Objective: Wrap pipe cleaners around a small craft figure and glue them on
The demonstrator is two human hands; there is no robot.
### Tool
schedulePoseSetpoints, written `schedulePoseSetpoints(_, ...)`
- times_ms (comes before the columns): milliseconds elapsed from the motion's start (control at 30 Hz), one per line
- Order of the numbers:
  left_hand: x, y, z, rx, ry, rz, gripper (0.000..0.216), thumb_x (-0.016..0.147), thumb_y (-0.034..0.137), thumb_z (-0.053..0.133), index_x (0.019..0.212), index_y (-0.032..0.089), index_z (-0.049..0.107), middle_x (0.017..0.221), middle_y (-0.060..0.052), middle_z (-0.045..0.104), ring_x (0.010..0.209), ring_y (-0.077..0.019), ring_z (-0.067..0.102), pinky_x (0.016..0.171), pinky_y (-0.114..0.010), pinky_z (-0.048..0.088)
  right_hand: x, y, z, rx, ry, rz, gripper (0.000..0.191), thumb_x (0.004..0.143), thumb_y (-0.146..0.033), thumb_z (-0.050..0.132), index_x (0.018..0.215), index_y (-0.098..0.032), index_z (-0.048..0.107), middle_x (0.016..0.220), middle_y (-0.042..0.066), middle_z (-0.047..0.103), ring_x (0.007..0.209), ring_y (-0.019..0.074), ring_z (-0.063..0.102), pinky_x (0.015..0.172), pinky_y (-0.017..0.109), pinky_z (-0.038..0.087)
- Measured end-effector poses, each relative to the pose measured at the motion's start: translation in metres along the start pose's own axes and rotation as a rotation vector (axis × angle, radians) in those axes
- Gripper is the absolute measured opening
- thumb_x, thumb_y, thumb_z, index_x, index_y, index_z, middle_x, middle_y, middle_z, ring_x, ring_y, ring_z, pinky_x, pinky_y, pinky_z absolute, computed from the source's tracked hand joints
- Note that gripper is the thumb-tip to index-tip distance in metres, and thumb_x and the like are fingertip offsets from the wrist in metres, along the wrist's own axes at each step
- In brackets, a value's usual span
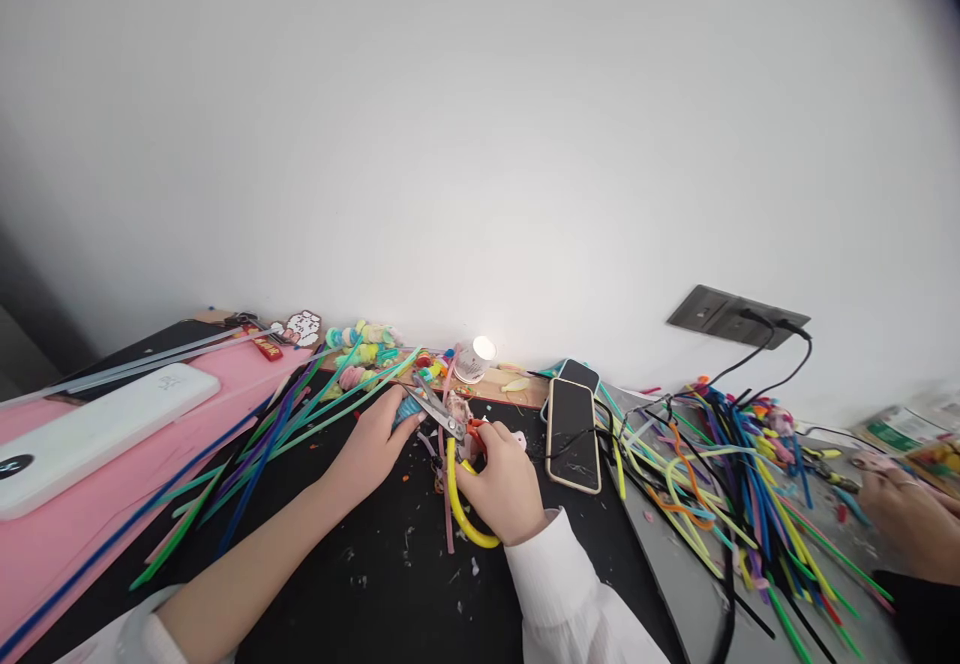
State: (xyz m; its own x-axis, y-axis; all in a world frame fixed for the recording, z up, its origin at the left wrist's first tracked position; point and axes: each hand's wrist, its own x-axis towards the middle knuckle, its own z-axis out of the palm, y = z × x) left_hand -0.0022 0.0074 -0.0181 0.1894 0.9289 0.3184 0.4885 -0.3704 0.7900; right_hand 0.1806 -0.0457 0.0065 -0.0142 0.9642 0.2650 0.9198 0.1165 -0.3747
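Scissors (454, 431) sit mid-scene in the head view, in the right hand (504, 484) and over the near part of a black mat (405, 584). That hand's fingers curl closed about the handles, with the thumb on the left side by the yellow handle (480, 536), which loops out toward the near side below the hand. A bit of red shows at the fingertips. The blades point far and left, and the long axis runs on a slant from the near right to the far left. They seem parted, though whether anything lies between them I cannot tell.

On the left, the left hand (381, 444) pinches a blue piece (407, 410) between thumb and fingers, right beside the blades; the fingers are pressed close on it, with no clear gap.

Just beyond the scissors stands a white cup (470, 364), by the wall. To the right of the right hand lies a phone (574, 434), with a second phone (579, 375) partly behind it. Farther right, coloured stems (750, 464) make a loose heap, and at the right edge is another person's hand (909, 514). More stems (277, 444) lie left, near a white device (112, 434) on a pink sheet (259, 384).
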Motion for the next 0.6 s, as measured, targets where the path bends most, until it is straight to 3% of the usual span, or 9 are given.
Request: schedulePoseSetpoints(600,-0.0003,0.0020,-0.0022,0.064,0.025,0.002,0.018,0.086,0.037,0.047,0.093,0.022,0.055,0.093,-0.006,0.068,0.088,-0.0268,0.065,0.079,-0.039,0.050,0.0020,0.0037,-0.0023,-0.067,0.050,-0.013,0.013,0.076,-0.024,0.064,0.067,-0.018,0.058,0.072,0.000,0.059,0.063,0.0131,0.052,0.056,0.024,0.027)
